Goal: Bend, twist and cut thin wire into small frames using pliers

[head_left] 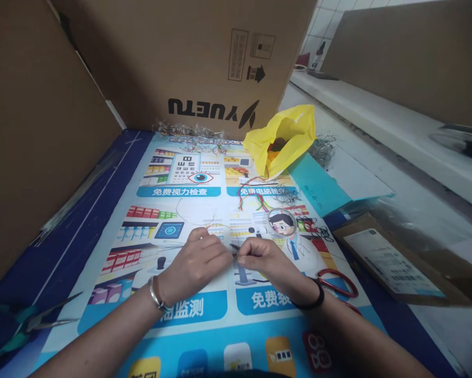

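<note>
My left hand [200,261] and my right hand [262,257] are close together over the middle of the printed poster [228,210]. The left fingers are closed in a pinch, with a fine wire [180,210] curving out beyond them. My right thumb and forefinger pinch at the same spot; a small dark tip shows there, but I cannot make out what it is. Below the right wrist lie red scissor-like handles [340,282], their other end hidden by the arm. Coloured cords [259,200] and tangled silvery wire [289,195] rest just beyond the hands.
A yellow bag [299,128] stands open at the back, beside a turquoise sheet [318,184]. Clear-looking strands [188,130] lie along a large cardboard box [172,63]. Green-handled pliers [27,321] are at the front left. A labelled brown package [401,262] sits at the right.
</note>
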Action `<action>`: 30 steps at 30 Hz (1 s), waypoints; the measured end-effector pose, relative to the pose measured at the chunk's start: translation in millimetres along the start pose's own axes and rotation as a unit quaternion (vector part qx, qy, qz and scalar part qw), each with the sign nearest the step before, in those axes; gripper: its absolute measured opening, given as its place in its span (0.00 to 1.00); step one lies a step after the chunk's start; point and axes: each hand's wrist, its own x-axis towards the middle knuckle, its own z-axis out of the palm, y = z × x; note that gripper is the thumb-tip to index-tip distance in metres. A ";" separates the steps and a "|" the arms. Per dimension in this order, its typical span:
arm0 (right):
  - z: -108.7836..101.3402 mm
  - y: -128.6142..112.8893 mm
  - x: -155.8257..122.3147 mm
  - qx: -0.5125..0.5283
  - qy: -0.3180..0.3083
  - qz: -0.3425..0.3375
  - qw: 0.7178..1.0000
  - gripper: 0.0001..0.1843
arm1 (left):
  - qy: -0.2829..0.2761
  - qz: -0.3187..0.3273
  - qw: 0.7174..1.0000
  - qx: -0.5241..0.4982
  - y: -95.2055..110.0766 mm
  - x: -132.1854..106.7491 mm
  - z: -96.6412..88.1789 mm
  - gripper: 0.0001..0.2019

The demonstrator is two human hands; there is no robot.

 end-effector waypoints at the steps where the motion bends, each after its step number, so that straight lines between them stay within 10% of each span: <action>1: 0.1 0.6 0.1 -0.001 0.000 -0.001 1.000 0.14 | -0.001 0.003 1.000 0.001 -0.3 -0.4 0.5 0.08; 30: 5.6 3.6 -5.4 0.003 -0.002 -0.038 0.999 0.12 | 0.059 -0.028 0.988 -0.139 0.1 2.7 10.8 0.03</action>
